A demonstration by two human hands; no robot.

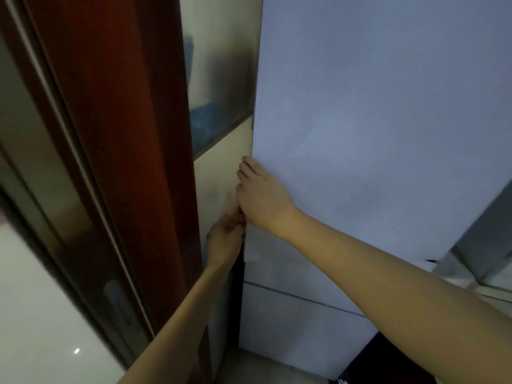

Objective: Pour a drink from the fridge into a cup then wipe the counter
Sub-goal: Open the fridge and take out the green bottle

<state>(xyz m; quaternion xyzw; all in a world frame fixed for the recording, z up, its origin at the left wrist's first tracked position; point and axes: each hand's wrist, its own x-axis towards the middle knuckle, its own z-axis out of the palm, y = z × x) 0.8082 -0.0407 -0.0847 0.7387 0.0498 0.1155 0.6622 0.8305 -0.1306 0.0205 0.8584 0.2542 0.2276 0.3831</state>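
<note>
As the right hand [260,199] grips the fridge door [374,128] edge, the left hand [225,241] grips below.

There is one fridge [388,120], and on its front I count three panels [299,328], one big above and two smaller below. There are two hands, one left hand [224,239] and one right hand [263,198]. One red-brown door frame [124,134] stands at the left, and beside it one sliding door [36,286] with one handle [117,303].
</note>
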